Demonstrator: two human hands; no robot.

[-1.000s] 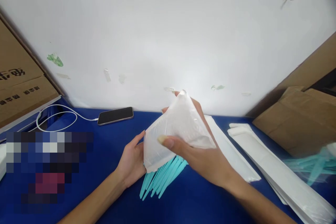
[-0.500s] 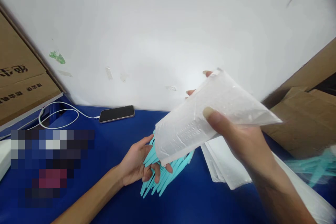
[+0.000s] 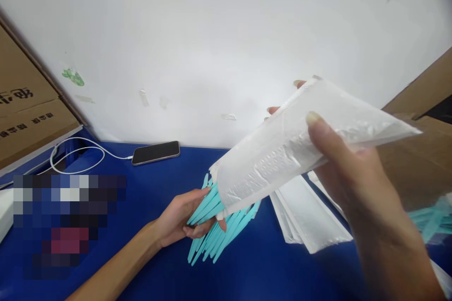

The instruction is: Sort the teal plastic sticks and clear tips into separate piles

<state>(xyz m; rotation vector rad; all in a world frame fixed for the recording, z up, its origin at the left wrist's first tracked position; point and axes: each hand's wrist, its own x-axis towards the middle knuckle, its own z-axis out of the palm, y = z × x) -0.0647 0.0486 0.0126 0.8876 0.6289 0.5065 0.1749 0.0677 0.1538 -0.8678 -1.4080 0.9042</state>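
Note:
My right hand (image 3: 339, 160) grips a white translucent bag (image 3: 282, 146), thumb on the near side and fingertips showing past the far edge. The bag slants down to the left, its open end low. Out of that end stick several thin turquoise sticks (image 3: 208, 204), and my left hand (image 3: 183, 218) is closed around them at the bag's mouth. Beneath my left hand, a loose pile of the same turquoise sticks (image 3: 229, 235) lies on the blue table (image 3: 158, 263). Flat white bags (image 3: 314, 216) are stacked just right of that pile, partly under the held bag.
A phone (image 3: 156, 152) with a white cable (image 3: 77, 138) lies near the white wall (image 3: 212, 33). Cardboard boxes stand at the left (image 3: 28, 89) and right (image 3: 420, 160). More turquoise sticks (image 3: 432, 221) are at the right edge. A pixelated patch covers the left of the table.
My right hand and the bag have moved right and up. More of the sticks now show at the bag's mouth, and my left fingers have closed around them.

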